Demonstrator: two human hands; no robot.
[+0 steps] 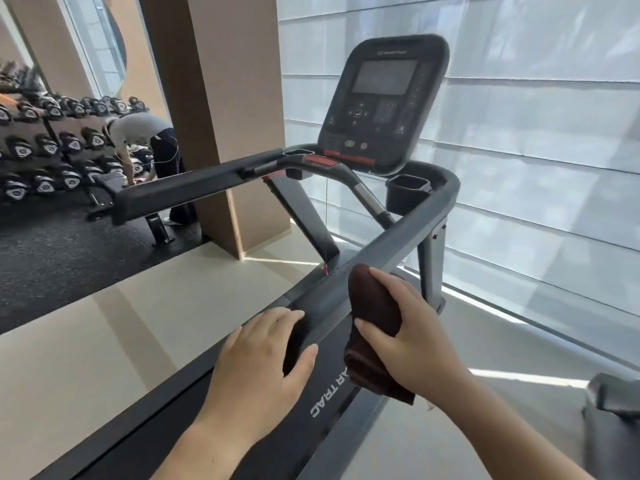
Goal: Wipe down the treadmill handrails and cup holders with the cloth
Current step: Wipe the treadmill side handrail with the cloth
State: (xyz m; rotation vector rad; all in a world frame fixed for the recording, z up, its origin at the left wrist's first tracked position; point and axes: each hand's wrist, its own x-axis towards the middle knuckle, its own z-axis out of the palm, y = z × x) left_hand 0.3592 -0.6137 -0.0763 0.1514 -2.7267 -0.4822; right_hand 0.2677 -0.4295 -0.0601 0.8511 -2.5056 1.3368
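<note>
Now the right hand point(408, 337) clamps the cloth point(372, 306) around the handrail point(398, 233); left hand point(263, 362) clasps its end.

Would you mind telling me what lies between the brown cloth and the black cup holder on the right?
In the head view, only bare grey handrail runs from the brown cloth up to the black cup holder; nothing rests on it.

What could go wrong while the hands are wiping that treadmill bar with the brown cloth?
1. The loose end of the brown cloth hangs below the right hand, so it might slip off or miss part of the near handrail.
2. The left hand grips the rail just behind the cloth, so it may put fingerprints back on wiped metal.
3. The thin red cord hangs near the rail; a long wipe forward could snag it.
</note>
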